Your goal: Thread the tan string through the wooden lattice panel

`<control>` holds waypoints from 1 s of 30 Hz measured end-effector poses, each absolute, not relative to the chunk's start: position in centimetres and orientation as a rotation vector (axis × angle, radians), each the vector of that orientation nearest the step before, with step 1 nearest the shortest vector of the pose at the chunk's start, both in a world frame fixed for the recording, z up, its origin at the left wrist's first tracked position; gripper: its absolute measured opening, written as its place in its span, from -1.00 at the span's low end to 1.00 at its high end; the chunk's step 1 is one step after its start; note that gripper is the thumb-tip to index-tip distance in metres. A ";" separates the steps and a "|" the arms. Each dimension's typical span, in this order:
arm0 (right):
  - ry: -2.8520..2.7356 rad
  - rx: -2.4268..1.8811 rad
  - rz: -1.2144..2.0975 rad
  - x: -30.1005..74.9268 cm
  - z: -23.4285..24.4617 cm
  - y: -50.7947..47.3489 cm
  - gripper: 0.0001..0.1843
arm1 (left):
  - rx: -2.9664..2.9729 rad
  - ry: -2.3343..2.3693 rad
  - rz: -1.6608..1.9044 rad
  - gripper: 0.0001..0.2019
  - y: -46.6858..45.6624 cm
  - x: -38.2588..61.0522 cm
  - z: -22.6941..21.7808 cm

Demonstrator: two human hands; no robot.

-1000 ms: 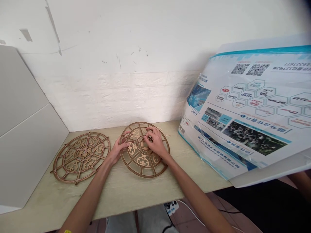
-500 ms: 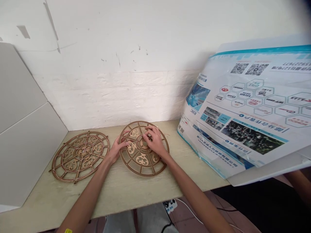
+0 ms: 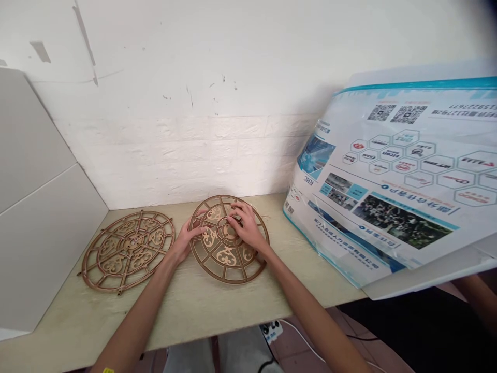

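Left hand [image 3: 186, 241] clamps the rim of the round scrollwork grille [image 3: 226, 256], right of the tabbed grille [image 3: 134, 241], right hand [image 3: 248, 229] half-curled near hub, hold unclear; probably light, stiff, snappable, so grip rim.

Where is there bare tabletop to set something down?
Bare tabletop shows between the held disc and near edge, between the right forearm and printed sheet, and in front of the other disc. Crowded: around the left hand between the discs, and the right hand.
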State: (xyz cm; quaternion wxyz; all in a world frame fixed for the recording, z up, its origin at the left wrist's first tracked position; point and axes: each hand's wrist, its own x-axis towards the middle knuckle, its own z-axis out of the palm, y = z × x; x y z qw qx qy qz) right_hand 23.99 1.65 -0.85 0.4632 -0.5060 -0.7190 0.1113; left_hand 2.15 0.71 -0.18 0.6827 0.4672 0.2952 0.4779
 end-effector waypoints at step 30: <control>-1.654 -1.223 0.305 24.3 -1.1 2.0 -0.76 | 1.115 0.659 1.060 -0.28 0.8 2.1 -0.5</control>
